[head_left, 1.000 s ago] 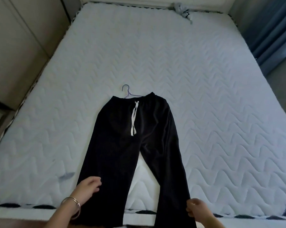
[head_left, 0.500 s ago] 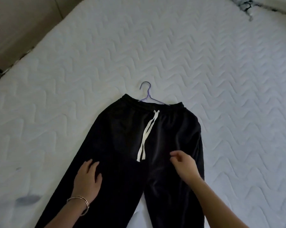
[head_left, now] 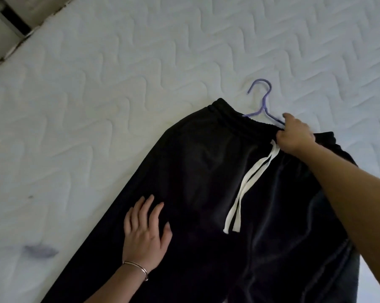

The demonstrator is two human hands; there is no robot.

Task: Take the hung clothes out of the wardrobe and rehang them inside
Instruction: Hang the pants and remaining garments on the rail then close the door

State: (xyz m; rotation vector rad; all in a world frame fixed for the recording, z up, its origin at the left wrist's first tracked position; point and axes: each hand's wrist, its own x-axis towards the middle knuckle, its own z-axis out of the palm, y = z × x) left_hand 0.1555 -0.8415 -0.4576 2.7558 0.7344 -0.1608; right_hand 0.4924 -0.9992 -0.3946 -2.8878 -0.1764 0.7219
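Trousers (head_left: 206, 182) lie flat, front up, on the bed (head_left: 97, 95), waistband away from the person, legs running back toward the near edge. Hanger (head_left: 264, 103) is tucked in at the waistband, with only its purple hook and shoulders poking out past the cloth.

Left hand (head_left: 145, 232): open, palm down, fingers spread on the left leg. Looks like a pin, so the fabric doesn't drag when the top gets pulled.

Right hand (head_left: 294, 136): closed at the waistband, right where the hanger arm meets it. Can't tell whether it has the wire, the band, or both. Drawstring (head_left: 250, 182) trails loose just below it.

Room: bare mattress all round the hook end, nothing to snag. Bed's left edge is well apart, top left. Wardrobe not in view. My read: grabbing the hanger to lift for rehanging.
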